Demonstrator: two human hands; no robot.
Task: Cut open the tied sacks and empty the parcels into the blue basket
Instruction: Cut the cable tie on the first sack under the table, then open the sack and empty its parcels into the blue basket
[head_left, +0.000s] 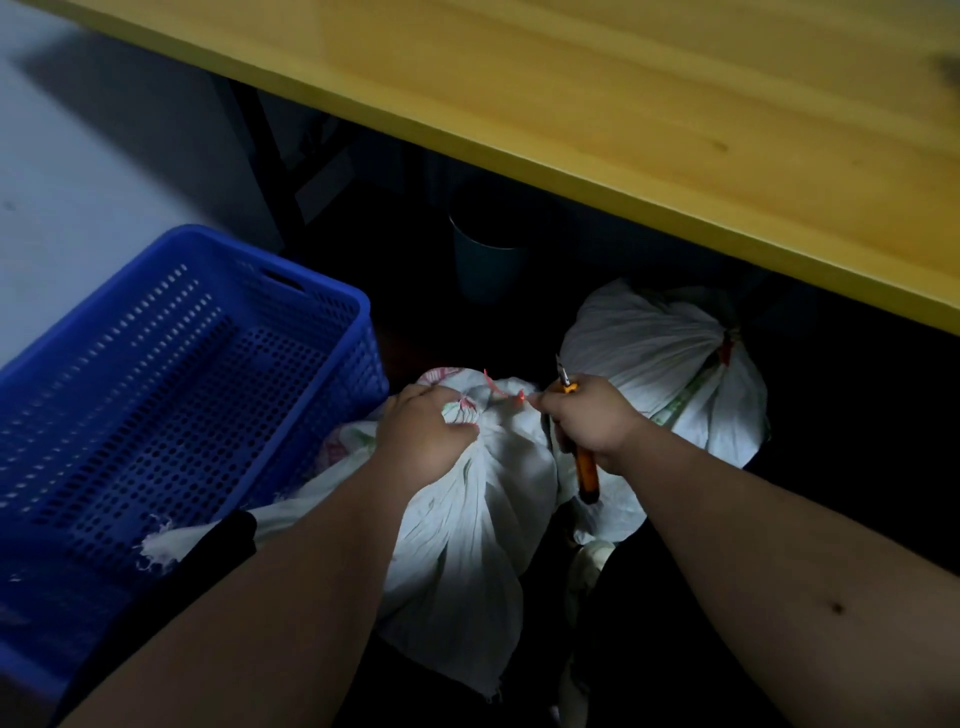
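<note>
The left hand (426, 431) gripped the gathered neck of the white woven sack (467, 519) beside the blue perforated plastic basket (171, 395), while the right hand (587, 421) held an orange-handled utility knife (586, 467) and pinched the red tie (498, 395) — best kept taut, blade angled away from fingers.

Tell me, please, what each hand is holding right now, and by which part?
The left hand grips the near sack at its gathered neck. The right hand holds an orange utility knife by its handle and pinches the red tie.
</note>
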